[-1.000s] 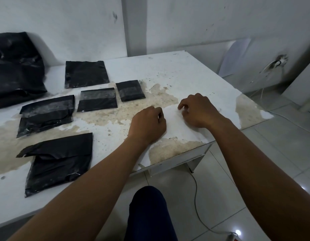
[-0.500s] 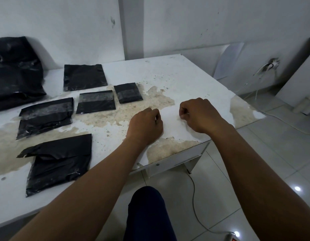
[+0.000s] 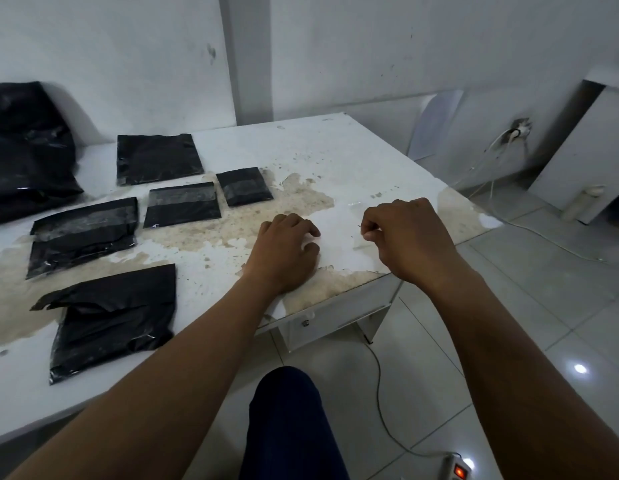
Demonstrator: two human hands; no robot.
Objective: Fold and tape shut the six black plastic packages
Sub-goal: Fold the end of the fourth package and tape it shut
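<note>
The right hand [image 3: 405, 237] had lifted, fingers pinching clear tape [image 3: 356, 223] (barely visible) near the counter's [image 3: 336, 150] right edge; left hand [image 3: 287, 251] curled, gripping nothing visible.

Two hands rest near the table [image 3: 353, 157] corner. The left hand [image 3: 284, 251] lies curled. The right hand [image 3: 405, 233] pinches clear tape [image 3: 357, 223]. Five black packages [image 3: 183, 204] lie to the left.

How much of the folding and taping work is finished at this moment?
Three packages show a tape band: the smallest, the middle one and the wider one. In hand: the right hand seems to pinch clear tape near the left hand. The near package lies folded but seemingly untaped. The far flat one and the large bag are unclear.
</note>
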